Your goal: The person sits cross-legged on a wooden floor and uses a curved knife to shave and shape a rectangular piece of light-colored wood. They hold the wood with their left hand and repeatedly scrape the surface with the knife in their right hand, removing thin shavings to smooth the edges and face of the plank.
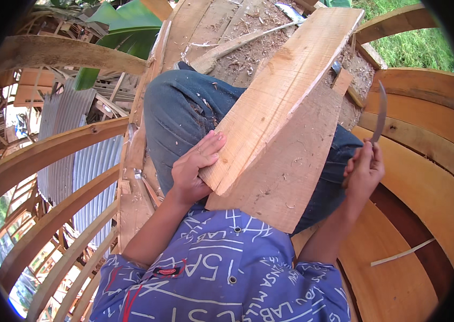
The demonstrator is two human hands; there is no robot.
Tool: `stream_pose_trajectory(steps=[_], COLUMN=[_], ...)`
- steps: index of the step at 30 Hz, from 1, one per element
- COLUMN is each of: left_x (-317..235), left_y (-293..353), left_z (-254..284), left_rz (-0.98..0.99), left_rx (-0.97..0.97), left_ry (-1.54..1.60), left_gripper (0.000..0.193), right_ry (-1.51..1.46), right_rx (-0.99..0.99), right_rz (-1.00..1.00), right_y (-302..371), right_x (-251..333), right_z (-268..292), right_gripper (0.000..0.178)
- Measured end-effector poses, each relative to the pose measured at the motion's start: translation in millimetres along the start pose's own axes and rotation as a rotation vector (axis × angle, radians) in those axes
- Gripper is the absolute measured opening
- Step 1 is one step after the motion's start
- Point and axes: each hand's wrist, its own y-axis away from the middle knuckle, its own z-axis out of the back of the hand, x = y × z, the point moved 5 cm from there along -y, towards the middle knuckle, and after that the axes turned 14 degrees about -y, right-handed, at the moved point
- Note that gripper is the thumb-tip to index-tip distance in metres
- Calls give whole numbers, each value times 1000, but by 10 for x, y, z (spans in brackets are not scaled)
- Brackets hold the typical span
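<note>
A long pale wooden plank (286,80) slants across my lap, its near end by my belly and its far end up at the top right. My left hand (199,165) grips the plank's near left edge, fingers over its top face and thumb side hidden. Under it a second, wider board (297,166) lies across my thighs. Off to the right, apart from the plank, my right hand (365,169) is closed round the handle of a knife. The slim, slightly curved knife blade (381,112) points upward. Most of its handle is hidden by my fingers.
Curved wooden ribs (50,153) stand on my left, with corrugated metal sheets (95,166) beyond. Planked wooden walls (409,145) rise on my right. Shavings and a long wood strip (248,43) lie on the floor ahead. A thin stick (403,252) rests at the lower right.
</note>
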Motion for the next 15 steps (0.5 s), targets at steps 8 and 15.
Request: stream_pose_trajectory(steps=[8,15], left_x=[-143,-204], left_y=[-78,-124], left_z=[10,323], left_rz=[-34,225], left_rx=[-32,-87], left_ry=[-58,-113], left_gripper=[36,21], right_ry=[-104,-149], right_rx=[101,297], right_rz=[-110,-130], right_y=[79,116], right_x=[125,205], right_z=[-24,-615], right_gripper=[12,12])
